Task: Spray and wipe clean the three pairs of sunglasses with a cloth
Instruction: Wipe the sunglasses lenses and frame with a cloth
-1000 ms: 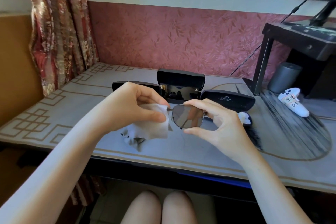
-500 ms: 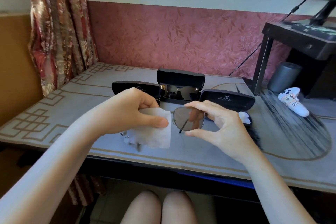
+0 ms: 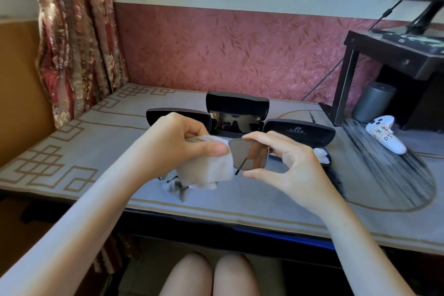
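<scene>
Above the table, my right hand point(image 3: 290, 166) pinches a thin-framed pair of sunglasses point(image 3: 249, 156) by the edge of its right lens. My left hand point(image 3: 177, 142) holds a white cloth point(image 3: 206, 166) folded over the other lens, thumb pressed on top. Behind them an open black case point(image 3: 236, 106) holds a dark pair of sunglasses point(image 3: 235, 120). A closed black case point(image 3: 177, 114) lies to its left. At the right is another black case point(image 3: 300, 130) with printed lettering, its lid open.
A white spray bottle point(image 3: 386, 133) with a handwritten label lies on the patterned table mat point(image 3: 72, 137) at the right. A black monitor stand point(image 3: 394, 55) and a grey cylinder point(image 3: 373, 101) fill the back right corner. A flowered curtain point(image 3: 74, 31) hangs at the left.
The cloth in my left hand has shifted slightly over the left lens, and both hands with the sunglasses have drifted a little lower and left. Everything on the table stays put.
</scene>
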